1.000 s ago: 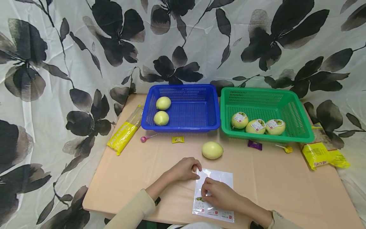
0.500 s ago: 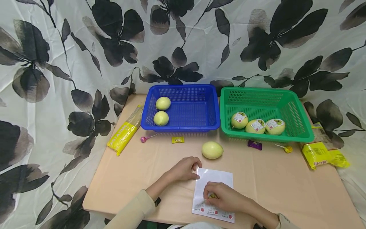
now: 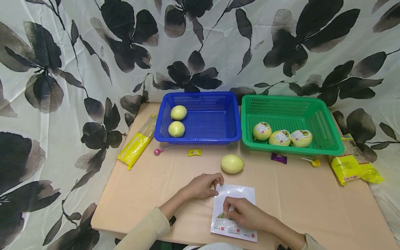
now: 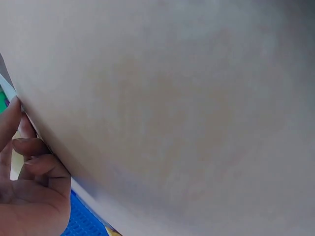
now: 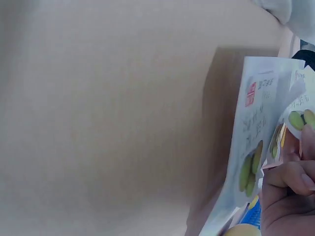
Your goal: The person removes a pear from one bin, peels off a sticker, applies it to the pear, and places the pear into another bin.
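Here, right hand point(image 3: 245, 212) curls — seemingly pinching sticker point(image 5: 300, 104).

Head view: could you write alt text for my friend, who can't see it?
A person's right hand pinches a label over a white sheet of labels, while the left hand holds its far left corner. Beyond lies a plain pale-green fruit; behind, a blue basket holds two plain fruits and a green basket three labelled ones.

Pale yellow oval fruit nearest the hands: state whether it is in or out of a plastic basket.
Out: the fruit rests on the peach tabletop, in front of the blue plastic basket and the green plastic basket.
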A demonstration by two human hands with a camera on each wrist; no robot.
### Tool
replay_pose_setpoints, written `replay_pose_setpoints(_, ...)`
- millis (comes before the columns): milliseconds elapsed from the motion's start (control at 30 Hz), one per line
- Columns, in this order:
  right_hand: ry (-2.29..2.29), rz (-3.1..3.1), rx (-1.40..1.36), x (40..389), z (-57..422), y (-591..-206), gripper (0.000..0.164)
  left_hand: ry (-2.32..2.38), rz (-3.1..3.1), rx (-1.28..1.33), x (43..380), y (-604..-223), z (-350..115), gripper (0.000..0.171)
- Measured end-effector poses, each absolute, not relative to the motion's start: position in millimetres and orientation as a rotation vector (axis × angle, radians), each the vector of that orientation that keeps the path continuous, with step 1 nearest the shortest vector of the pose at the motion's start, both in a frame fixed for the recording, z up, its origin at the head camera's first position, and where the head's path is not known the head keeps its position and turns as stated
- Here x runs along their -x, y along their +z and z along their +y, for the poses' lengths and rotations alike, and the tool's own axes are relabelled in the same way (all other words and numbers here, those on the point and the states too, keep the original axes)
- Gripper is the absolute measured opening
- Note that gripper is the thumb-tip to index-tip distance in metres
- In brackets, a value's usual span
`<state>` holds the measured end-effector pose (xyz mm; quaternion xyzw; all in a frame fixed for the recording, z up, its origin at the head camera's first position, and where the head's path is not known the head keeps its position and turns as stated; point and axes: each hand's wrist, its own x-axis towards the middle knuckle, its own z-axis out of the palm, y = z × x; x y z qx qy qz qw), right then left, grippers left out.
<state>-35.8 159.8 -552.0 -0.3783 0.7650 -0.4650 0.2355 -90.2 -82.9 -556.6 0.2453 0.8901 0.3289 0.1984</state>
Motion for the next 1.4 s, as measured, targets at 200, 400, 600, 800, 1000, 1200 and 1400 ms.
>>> replay_pose_setpoints(200,-1.295,2.043,1.064,35.8,169.8,-553.3,0.008,0.878,2.490,-0.691,90.9,-556.9,-81.7,0.017)
replay_pose_setpoints(400,-1.311,1.965,1.024,36.2,175.7,-546.0,0.007,0.876,2.507,-0.685,93.9,-557.2,-80.5,0.018)
replay_pose_setpoints(600,-1.438,2.123,0.709,52.1,179.0,-524.1,0.009,0.919,2.498,-0.651,97.5,-558.6,-82.4,0.018)
replay_pose_setpoints(800,-1.660,2.320,0.213,84.7,181.8,-501.5,0.028,0.963,2.509,-0.612,99.8,-558.8,-84.2,0.018)
replay_pose_setpoints(1000,-1.699,2.415,-0.071,108.2,175.1,-501.6,0.036,0.952,2.514,-0.637,102.3,-557.1,-84.0,0.016)
replay_pose_setpoints(1200,-1.728,2.298,-0.236,118.9,167.4,-510.4,0.034,0.958,2.509,-0.631,103.8,-552.7,-83.1,0.014)
replay_pose_setpoints(1400,-1.729,2.280,-0.298,121.8,162.6,-516.1,0.031,0.929,2.533,-0.632,103.7,-550.0,-82.7,0.013)
